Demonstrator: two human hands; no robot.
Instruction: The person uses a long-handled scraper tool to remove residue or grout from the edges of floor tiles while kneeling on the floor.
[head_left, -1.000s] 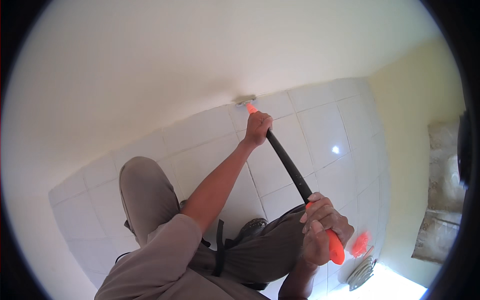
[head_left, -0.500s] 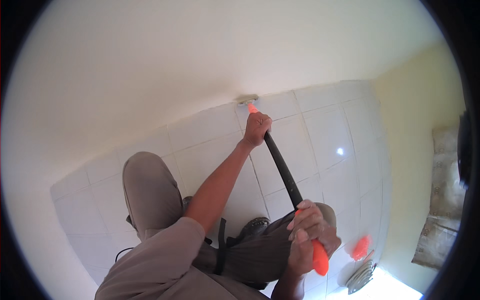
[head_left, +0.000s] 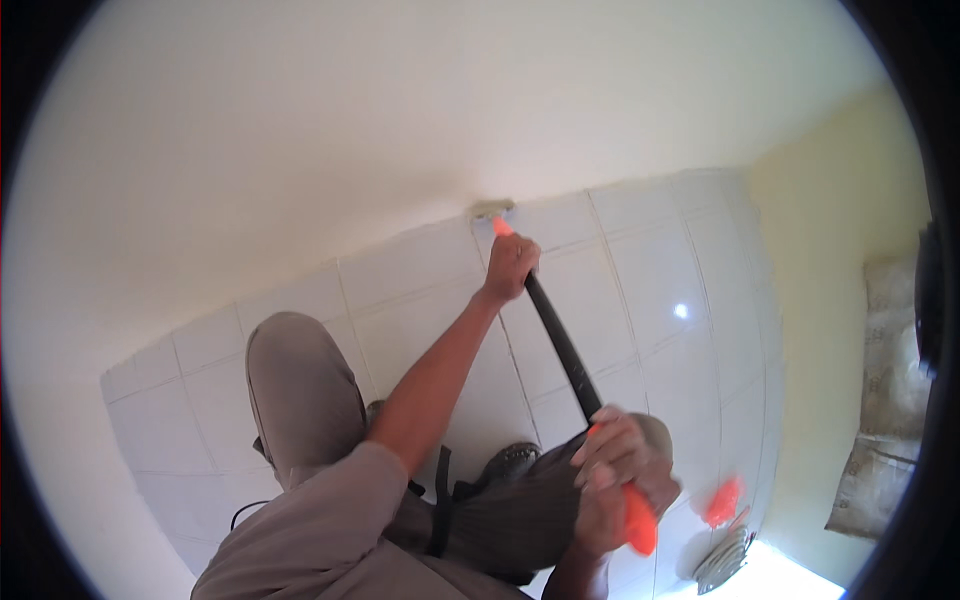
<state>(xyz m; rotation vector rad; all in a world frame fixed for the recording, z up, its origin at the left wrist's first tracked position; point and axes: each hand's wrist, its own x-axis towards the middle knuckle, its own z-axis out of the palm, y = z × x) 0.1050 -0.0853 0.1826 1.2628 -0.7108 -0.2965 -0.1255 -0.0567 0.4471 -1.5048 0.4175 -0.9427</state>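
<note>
A long tool with a black shaft [head_left: 560,340] and orange ends runs from my lap down to the foot of the wall. My left hand [head_left: 511,264] grips the shaft low down, close to the small pale head [head_left: 492,209] that touches the joint between the white floor tiles and the cream wall. My right hand [head_left: 620,478] is closed around the orange upper grip [head_left: 640,520] near my knee. My legs in grey-brown trousers are bent beneath me.
White square floor tiles [head_left: 640,270] spread across the middle. A cream wall [head_left: 350,130] fills the top. A round metal floor drain [head_left: 722,562] and an orange object [head_left: 722,500] lie at lower right. Pale sacks [head_left: 885,400] lean at the right wall.
My right hand has slid a little lower and nearer on the orange grip. The tool's head stays at the wall-floor joint, and my left hand keeps its hold.
</note>
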